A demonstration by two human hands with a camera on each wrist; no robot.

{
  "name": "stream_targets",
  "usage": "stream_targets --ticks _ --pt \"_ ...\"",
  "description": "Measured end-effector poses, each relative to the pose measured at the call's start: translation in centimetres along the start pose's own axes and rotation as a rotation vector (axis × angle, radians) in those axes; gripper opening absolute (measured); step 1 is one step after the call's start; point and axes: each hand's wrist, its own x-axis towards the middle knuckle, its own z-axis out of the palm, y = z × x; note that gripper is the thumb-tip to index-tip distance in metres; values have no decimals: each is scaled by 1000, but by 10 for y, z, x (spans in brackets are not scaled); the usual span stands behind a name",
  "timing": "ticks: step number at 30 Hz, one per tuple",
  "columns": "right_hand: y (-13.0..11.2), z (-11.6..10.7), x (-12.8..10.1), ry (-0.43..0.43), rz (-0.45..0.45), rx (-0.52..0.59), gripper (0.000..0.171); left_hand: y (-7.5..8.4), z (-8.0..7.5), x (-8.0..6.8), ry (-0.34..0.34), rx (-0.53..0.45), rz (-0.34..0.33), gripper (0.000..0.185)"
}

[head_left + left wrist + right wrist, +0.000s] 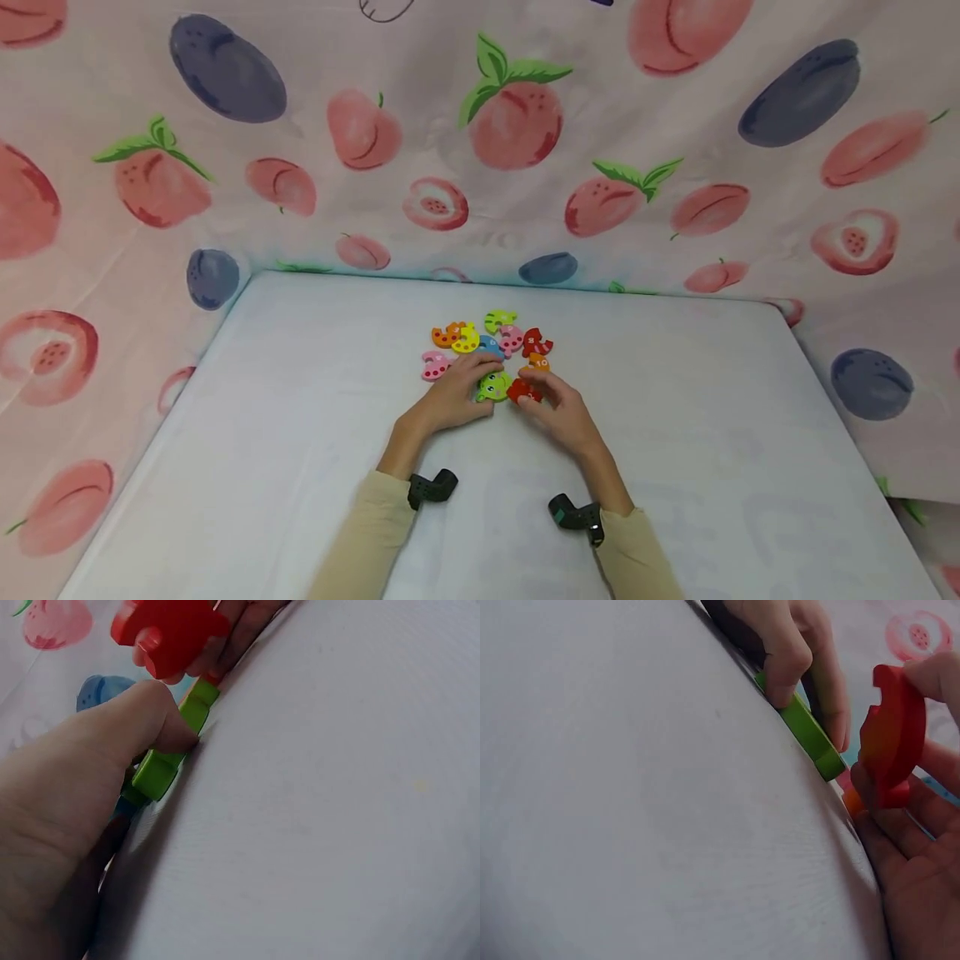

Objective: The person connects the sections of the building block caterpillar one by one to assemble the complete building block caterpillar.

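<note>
My left hand (457, 392) grips a green puzzle piece (493, 387) that lies flat on the white table (300, 433); its thumb (150, 720) presses the piece's edge (161, 769). My right hand (551, 404) pinches a red puzzle piece (523, 391) and holds it tilted just above the table, close to the right of the green one. The right wrist view shows the red piece (891, 739) on edge between the fingertips beside the green piece (806, 731). In the left wrist view the red piece (169, 630) sits beyond the green one.
Several more coloured pieces lie just behind the hands: pink (433, 365), orange (446, 335), yellow (466, 339), light green (498, 318), another red (537, 342) and an orange one (537, 362). Fruit-printed cloth (480, 142) walls the table at back and sides.
</note>
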Motion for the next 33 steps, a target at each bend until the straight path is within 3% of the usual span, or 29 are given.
stream_targets --ticks 9,17,33 --pt "5 -2 -1 -5 -113 -133 42 5 -2 -4 -73 -7 -61 54" --pt "8 2 -2 -31 -225 -204 44 5 0 -4 -67 13 -77 53" --pt "9 6 -1 -3 -242 -304 43 4 1 -5 -42 4 -51 52"
